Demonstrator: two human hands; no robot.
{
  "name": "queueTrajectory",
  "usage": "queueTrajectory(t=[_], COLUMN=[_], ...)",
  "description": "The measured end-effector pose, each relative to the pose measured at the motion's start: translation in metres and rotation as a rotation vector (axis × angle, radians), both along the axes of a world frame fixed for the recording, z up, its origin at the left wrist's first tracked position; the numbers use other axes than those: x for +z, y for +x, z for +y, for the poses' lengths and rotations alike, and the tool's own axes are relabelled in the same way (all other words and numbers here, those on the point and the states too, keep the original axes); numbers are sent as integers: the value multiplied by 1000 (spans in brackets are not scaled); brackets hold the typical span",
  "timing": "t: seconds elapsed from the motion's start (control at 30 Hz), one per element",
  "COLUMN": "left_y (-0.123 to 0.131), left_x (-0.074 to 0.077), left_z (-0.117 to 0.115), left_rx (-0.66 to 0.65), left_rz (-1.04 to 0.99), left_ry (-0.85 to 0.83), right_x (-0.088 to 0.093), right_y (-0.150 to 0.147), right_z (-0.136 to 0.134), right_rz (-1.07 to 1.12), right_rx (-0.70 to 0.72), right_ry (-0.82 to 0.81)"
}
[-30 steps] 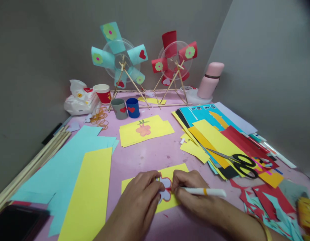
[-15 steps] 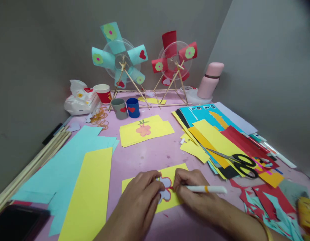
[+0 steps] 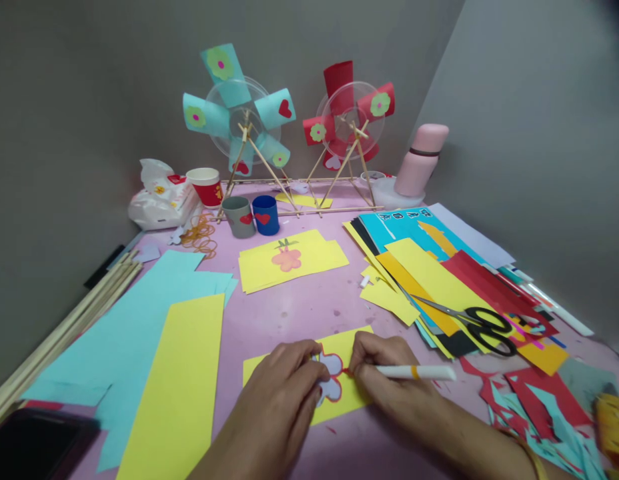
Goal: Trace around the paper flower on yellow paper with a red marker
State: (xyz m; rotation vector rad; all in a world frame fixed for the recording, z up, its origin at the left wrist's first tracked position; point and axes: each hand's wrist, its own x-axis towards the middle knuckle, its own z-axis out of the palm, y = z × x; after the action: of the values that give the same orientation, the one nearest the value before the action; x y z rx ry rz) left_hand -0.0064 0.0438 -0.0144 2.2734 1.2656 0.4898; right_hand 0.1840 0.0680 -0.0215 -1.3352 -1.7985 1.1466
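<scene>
A pale lilac paper flower cutout (image 3: 332, 365) lies flat on a yellow paper sheet (image 3: 344, 407) at the near middle of the table. Bent fingers of my left hand (image 3: 284, 383) press the cutout down and cover its left part. My right hand (image 3: 384, 370) grips a white marker pen (image 3: 434, 373) with an orange band. The pen's red tip touches the sheet at the cutout's right edge, by the notch between two petals. A red line shows around the visible petals.
Black-handled scissors (image 3: 482, 325) lie on stacked coloured paper (image 3: 434, 267) to the right. Yellow sheets with a drawn flower (image 3: 286, 260) lie ahead. Two paper wheels (image 3: 245, 127) on stick frames stand behind grey and blue cups (image 3: 266, 216). A phone (image 3: 42, 440) lies near left.
My right hand and the marker have shifted slightly right, with the tip a little further from the cutout's notch. My left hand stays in place on the cutout.
</scene>
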Motion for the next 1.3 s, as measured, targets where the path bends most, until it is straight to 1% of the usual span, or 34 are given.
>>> queueTrajectory(t=[0.27,0.47,0.63,0.8,1.0,1.3], left_y=[1,1,0,0,1,0], left_x=[-1,-2,-2,-4,-3,-5], left_z=[1,2,1,1,3,2], left_rx=[-3,-9,-10,-13,-8,-20], left_rz=[-13,-14,-12,-5,-2,-4], left_ry=[-12,-21,-10,7,-20,-14], right_x=[1,2,4,4,2,5], right_y=[-1,-1,-1,-2,-3,-6], right_z=[0,1,2,3,3,4], right_rz=[-38,-11,-45,-40,-9,4], right_rx=[-43,-44,-52,-43,-35,-22], right_ry=[18,-18,-10,-10,10,-2])
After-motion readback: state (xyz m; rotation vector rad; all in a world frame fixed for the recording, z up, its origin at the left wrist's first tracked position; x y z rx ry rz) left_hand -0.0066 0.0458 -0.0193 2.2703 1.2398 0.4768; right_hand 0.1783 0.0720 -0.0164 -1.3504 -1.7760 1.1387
